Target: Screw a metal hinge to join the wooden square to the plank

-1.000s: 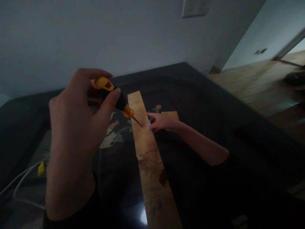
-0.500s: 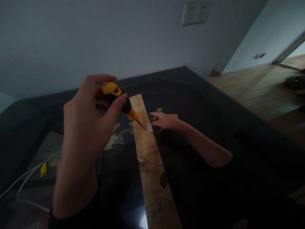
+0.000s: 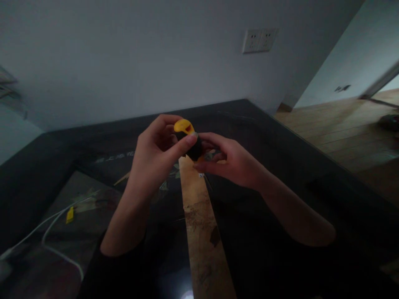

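Left hand [image 3: 152, 155]: gripping black-and-yellow screwdriver [image 3: 196, 148] by its handle, thumb side up. Right hand [image 3: 237, 162]: curled at the yellow collar; firm hold or not, can't tell. Screwdriver: tilted, over wooden plank [image 3: 201, 224], with thin shaft down past plank's right edge. Off left: white cable [image 3: 60, 253], yellow tag [image 3: 70, 214] next to it. Under right thumb: small hinge-like plate [image 3: 201, 175] at plank's right edge. Glossy dark tabletop [image 3: 264, 141] underneath. Beyond: double wall socket [image 3: 260, 40].
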`<state>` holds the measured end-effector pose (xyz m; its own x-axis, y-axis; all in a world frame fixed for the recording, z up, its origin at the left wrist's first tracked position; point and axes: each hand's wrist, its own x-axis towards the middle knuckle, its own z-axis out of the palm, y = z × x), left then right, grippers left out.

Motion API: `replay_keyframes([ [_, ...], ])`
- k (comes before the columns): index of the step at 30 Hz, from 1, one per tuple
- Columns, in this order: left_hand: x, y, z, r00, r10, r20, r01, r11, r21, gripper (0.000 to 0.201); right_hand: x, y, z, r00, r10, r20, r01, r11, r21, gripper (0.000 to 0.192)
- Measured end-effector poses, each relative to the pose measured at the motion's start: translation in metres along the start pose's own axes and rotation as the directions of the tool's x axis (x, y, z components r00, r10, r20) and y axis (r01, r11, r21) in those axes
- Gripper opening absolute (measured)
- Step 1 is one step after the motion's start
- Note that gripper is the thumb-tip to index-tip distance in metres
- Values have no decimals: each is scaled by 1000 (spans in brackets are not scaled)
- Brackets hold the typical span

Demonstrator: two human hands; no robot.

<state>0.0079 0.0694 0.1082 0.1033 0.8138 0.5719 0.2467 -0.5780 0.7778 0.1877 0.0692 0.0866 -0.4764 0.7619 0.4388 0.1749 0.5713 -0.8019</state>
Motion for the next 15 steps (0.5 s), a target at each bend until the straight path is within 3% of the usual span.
replay_keyframes([
  [4, -11, 17, 4, 998, 60, 5, -60, 998, -12, 30, -8, -15, 9, 992, -81, -100, 69, 991, -115, 56],
  [7, -20, 29, 6, 994, 90, 60, -88, 996, -30, 35, -15, -23, 5, 987, -143, -80, 125, 973, -195, 45],
  [11, -23, 34, 1, 987, 126, 96, -125, 992, -19, 41, -31, -18, -16, 981, -194, -24, 170, 908, -383, 36],
  [15, -23, 19, -19, 994, 97, 53, -104, 982, 159, 26, -60, 12, -47, 981, -169, 92, 191, 799, -570, 32],
])
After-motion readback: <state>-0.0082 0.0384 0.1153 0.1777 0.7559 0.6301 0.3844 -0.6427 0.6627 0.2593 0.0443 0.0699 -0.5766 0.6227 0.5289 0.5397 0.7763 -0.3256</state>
